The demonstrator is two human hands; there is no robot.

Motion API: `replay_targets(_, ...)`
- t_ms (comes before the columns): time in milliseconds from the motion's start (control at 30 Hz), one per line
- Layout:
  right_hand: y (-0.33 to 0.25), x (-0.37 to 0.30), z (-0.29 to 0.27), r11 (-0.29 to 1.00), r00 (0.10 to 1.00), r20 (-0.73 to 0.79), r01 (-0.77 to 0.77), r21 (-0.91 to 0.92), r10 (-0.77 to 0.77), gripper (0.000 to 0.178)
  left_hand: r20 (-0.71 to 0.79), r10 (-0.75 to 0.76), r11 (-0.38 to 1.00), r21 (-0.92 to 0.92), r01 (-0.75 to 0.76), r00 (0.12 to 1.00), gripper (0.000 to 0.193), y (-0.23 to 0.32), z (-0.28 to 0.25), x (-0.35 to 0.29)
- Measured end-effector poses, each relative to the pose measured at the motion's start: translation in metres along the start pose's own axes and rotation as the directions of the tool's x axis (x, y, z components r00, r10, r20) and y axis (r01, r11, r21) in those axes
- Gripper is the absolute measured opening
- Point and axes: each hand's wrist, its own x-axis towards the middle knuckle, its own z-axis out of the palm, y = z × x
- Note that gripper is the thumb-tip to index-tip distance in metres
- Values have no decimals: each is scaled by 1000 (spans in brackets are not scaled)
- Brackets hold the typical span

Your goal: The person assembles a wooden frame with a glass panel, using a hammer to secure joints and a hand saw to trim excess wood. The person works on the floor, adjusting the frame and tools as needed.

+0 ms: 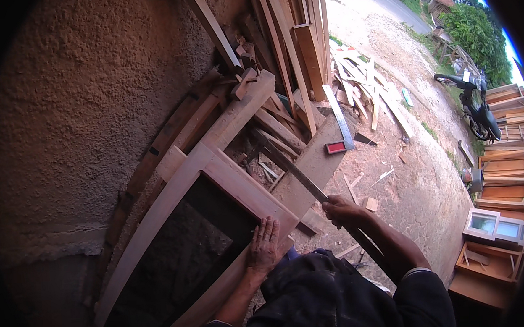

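Observation:
A pale wooden frame (218, 172) with a dark opening lies across wooden supports, its near corner close to my body. My left hand (263, 246) rests flat on the frame near that corner, fingers stretched out and holding nothing. Closed round a long, narrow, dark metal bar (295, 172) is my right hand (341, 211), just right of the frame. The bar slants away to the upper left, and part of it also shows beneath my right forearm. What is at its far end is too dark to make out. A try square (336, 148) with a red-faced stock lies on the thick timber (318, 166) beyond my right hand.
A rough wall (93, 113) rises at the left. Long boards (310, 60) lean at the back. Offcuts (364, 87) lie heaped on the ground. Farther right stand a motorcycle (478, 108), stacked wooden frames (502, 174) and glazed window sashes (484, 222).

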Motion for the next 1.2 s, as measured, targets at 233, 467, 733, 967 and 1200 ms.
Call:
replay_targets(233, 17, -34, -7, 1000, 1000, 15, 18, -3, -18, 27, -15, 20, 1000, -1, -20, 1000, 82, -2, 5, 0)
replay_targets(467, 53, -50, 21, 995, 998, -21, 66, 78, -64, 26, -36, 12, 1000, -6, -12, 999, 85, -2, 8, -2)
replay_targets(733, 44, -54, 24, 994, 999, 35, 33, 103, -37, 23, -16, 7, 1000, 21, -7, 1000, 86, 0, 5, 0)
replay_targets(967, -4, -28, -33, 991, 982, 171, -100, 85, 85, 23, 17, 14, 1000, 22, -14, 1000, 87, -1, 1, 0)
replay_targets(1200, -80, -17, -112, 973, 975, 160, -121, -195, 153, 28, -6, 18, 1000, -12, -18, 1000, 90, -2, 3, -1)
